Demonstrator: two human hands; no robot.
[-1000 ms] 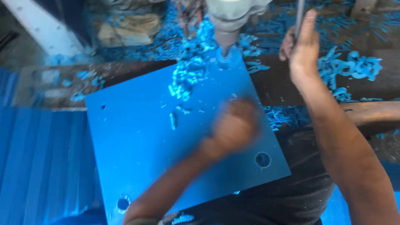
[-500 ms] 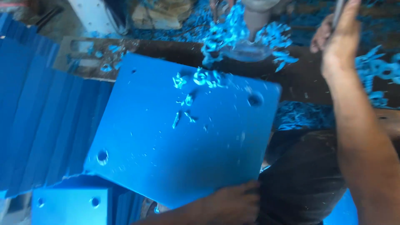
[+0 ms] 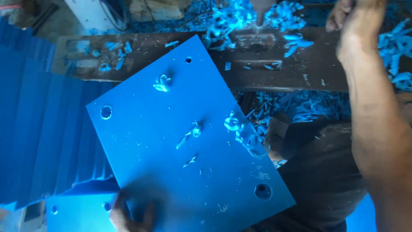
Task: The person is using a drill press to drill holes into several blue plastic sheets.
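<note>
I had swung the flat blue plastic plate (image 3: 184, 141) with drilled holes leftward off the dark metal drill table (image 3: 274, 73). My left hand (image 3: 131, 215) gripped its near edge (blurred). My right hand (image 3: 358, 21) stayed raised; grip unclear.

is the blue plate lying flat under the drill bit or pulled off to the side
Pulled aside. The blue plate sits turned at an angle, left of the drill bit, only its top corner over the metal table. The left hand grips its near edge.

No pkgs, labels, signs or screens in view; nothing of that kind to report.
</note>
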